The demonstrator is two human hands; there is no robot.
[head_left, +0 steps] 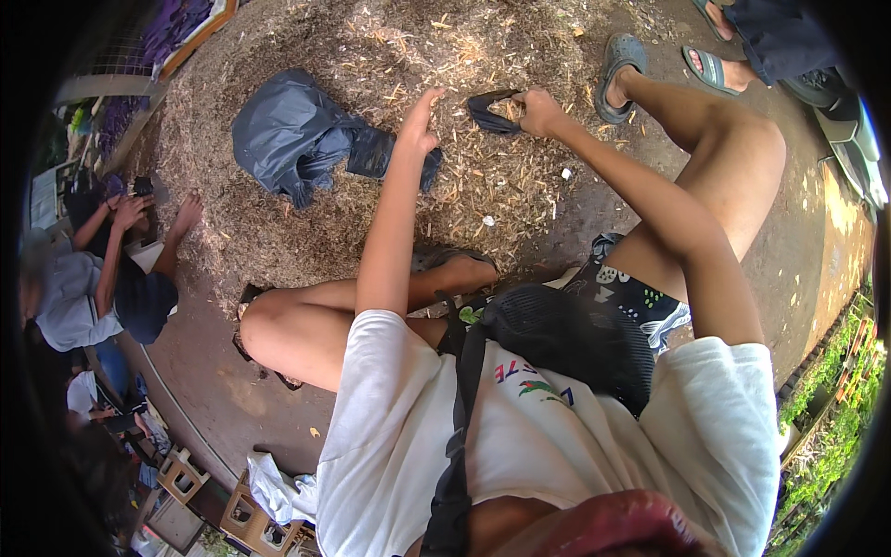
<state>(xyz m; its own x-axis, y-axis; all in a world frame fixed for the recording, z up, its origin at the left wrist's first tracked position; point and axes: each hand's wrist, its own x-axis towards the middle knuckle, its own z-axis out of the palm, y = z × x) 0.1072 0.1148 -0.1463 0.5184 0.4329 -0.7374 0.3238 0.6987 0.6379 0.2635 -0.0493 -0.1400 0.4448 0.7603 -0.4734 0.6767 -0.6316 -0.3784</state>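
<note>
My right hand [540, 113] pinches the rim of a small black plastic bag [489, 119], which hangs partly open over the wood shavings. To its left, my left hand [419, 125] is apart from that bag, with its fingers stretched forward and nothing visible in it. Beneath and beside my left wrist lie more pieces of black plastic [371, 153]. A large, crumpled dark plastic bag [288, 130] rests on the shavings farther left.
A broad heap of wood shavings [362, 46] spreads between my bent legs and beyond. Other people sit at the left [79, 288], and a sandaled foot [719, 70] stands at the upper right. Wooden frames [246, 515] and a white plastic bag [278, 487] lie at the lower left.
</note>
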